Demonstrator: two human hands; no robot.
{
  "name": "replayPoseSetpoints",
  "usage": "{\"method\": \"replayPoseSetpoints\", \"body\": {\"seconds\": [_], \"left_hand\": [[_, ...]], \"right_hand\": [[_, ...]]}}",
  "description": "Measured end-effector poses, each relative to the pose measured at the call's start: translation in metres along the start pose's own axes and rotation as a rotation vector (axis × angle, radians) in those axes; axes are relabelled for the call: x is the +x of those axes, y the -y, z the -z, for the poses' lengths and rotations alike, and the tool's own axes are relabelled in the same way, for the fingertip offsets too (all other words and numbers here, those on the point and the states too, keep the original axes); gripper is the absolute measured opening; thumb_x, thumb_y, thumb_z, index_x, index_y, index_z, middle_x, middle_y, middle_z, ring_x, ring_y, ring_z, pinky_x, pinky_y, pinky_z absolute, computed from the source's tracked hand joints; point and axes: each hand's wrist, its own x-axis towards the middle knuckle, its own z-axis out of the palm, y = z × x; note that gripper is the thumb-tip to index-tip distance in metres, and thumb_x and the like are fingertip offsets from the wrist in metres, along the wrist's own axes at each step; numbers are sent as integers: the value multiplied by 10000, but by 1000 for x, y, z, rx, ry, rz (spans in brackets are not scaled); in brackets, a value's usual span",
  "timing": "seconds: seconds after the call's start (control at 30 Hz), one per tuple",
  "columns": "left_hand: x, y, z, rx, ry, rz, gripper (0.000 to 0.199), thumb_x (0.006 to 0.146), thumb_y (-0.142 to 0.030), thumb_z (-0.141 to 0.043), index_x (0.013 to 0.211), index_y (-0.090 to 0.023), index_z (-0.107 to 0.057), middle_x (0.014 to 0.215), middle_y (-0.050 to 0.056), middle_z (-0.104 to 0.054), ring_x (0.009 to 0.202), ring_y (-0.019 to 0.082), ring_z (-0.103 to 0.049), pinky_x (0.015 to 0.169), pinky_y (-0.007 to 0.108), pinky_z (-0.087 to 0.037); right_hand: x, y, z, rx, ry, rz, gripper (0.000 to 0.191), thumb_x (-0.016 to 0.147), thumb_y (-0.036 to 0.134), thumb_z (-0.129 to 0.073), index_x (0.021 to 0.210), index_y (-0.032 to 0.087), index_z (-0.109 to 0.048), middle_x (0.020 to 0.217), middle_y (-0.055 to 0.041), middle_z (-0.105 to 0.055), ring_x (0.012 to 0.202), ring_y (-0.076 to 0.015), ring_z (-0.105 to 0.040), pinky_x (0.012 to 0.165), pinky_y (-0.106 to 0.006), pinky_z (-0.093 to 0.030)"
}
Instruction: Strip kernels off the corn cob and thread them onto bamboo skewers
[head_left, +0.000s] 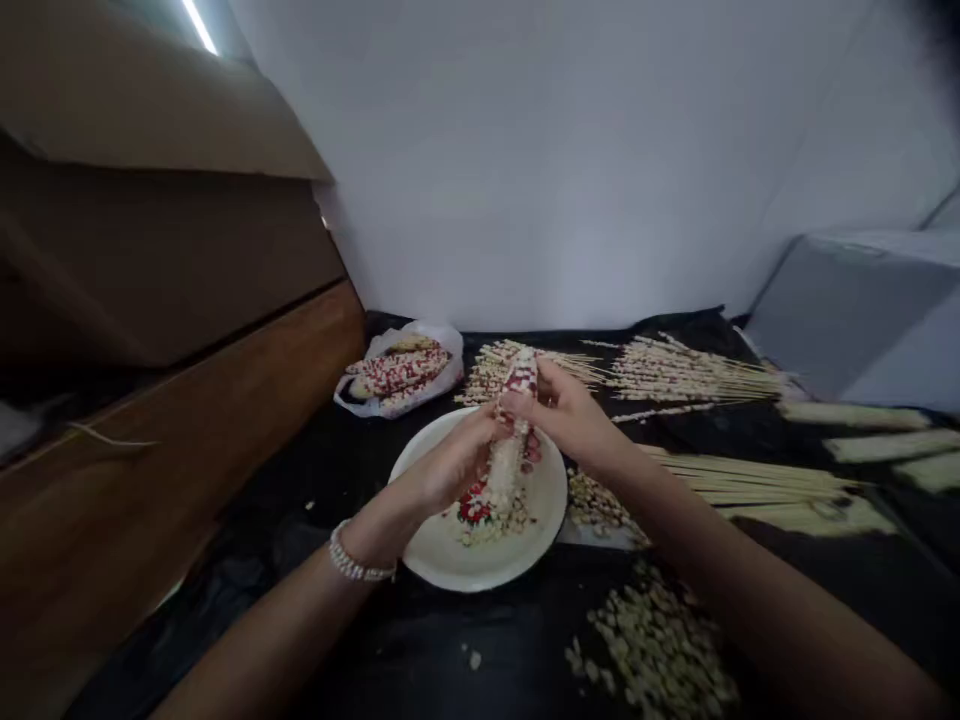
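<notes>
Between my two hands is an ear of corn (508,462), held tilted over a white plate (427,555). Its upper part carries red and white kernels, while the lower part looks pale and stripped. My left hand (466,452) wraps round the cob's left side, with a beaded bracelet on that wrist. On the upper right side of the cob, my right hand (566,410) closes its fingers and thumb on the kernels. Loose kernels (491,530) lie on the plate beneath, beside its red printed pattern.
A white bag (450,372) of red-speckled corn ears (401,372) stands behind the plate. Kernel-threaded sticks (675,368) lie at the back right, bare sticks (750,478) nearer. Stripped cobs (892,447) are far right. Loose pale pieces (660,640) cover the front right. Brown boxes (165,250) stand left.
</notes>
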Motion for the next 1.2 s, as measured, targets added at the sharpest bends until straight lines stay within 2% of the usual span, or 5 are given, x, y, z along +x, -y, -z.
{"method": "replayPoseSetpoints", "body": {"seconds": [0.27,0.53,0.8,1.03,1.2], "left_hand": [[-3,-5,3,-139,81,96,208,757,-154,-542,949,-137,-620,831,64,-685,716,182,-652,674,312,-500],[1,-1,4,-157,9,14,271,762,-154,-567,1025,-151,-630,869,57,-676,796,173,-630,733,304,-485],[5,8,3,-32,-99,0,151,760,-141,-526,888,-169,-601,753,4,-604,672,126,-568,647,267,-453],[4,5,3,-82,-37,-8,367,642,-75,-505,982,-159,-612,809,27,-666,706,155,-624,686,290,-469],[3,3,2,-135,11,-14,224,784,-200,-582,998,-154,-632,877,56,-690,810,188,-651,770,324,-485]], "right_hand": [[2,-7,2,315,256,-133,267,859,485,-609,942,255,-500,604,56,-507,453,-104,-438,427,-270,-399],[6,-6,0,191,38,-66,348,753,486,-712,893,235,-515,715,21,-542,599,-123,-502,493,-273,-431],[3,-2,-4,130,8,-59,346,740,486,-708,863,233,-506,767,2,-572,683,-146,-541,549,-285,-473],[3,-4,-3,103,3,-65,339,750,498,-694,879,244,-510,770,3,-588,715,-159,-564,558,-286,-488],[3,-2,-2,107,4,-81,341,751,499,-694,877,242,-508,772,2,-588,673,-145,-555,524,-274,-475]]}}
